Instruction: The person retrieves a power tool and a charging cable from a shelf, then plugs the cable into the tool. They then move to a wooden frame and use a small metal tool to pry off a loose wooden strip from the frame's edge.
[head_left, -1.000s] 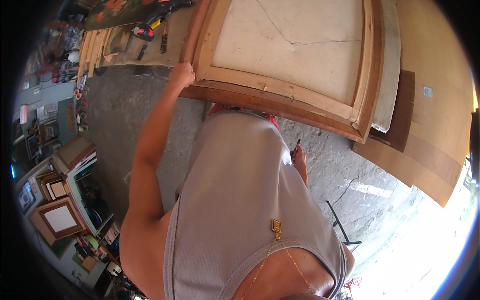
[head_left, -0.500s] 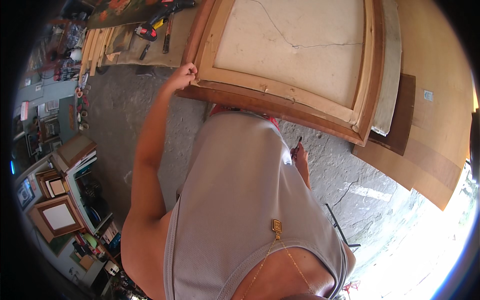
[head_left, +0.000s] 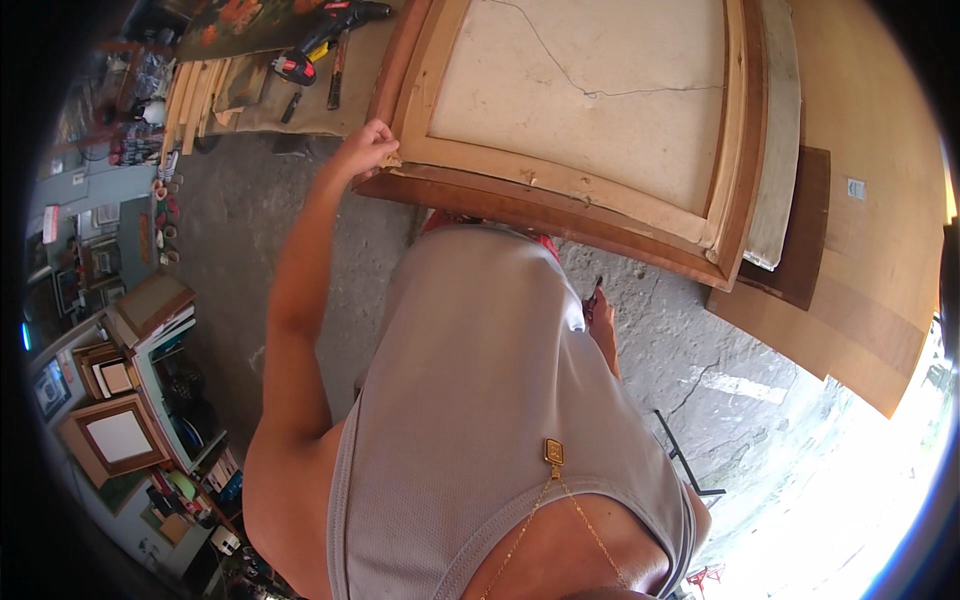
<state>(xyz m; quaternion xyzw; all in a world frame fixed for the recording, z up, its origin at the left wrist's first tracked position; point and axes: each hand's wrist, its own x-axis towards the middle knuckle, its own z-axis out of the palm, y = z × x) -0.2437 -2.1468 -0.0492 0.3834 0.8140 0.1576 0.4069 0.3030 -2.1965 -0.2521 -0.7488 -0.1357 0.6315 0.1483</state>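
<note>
A brown wooden picture frame lies face down before me. Set inside it is a pale canvas on a lighter wood stretcher, with a thin wire across its back. My left hand is at the frame's near left corner, fingers curled and pinched together against the stretcher's edge. What lies between those fingertips is hidden. Low by my right side, apart from the frame, my right hand is closed round a slim dark tool. Its tip points up past the fingers; the rest is hidden by the hand and my shirt.
On the work surface at the far left are a cordless drill, a hammer-like tool and wood strips. Large wooden boards extend to the right of the frame. Shelves with small frames stand at left, beyond the concrete floor.
My left hand has shifted very slightly at the frame's corner, its fingers still pinched. The right hand with the dark tool stays almost in place.
</note>
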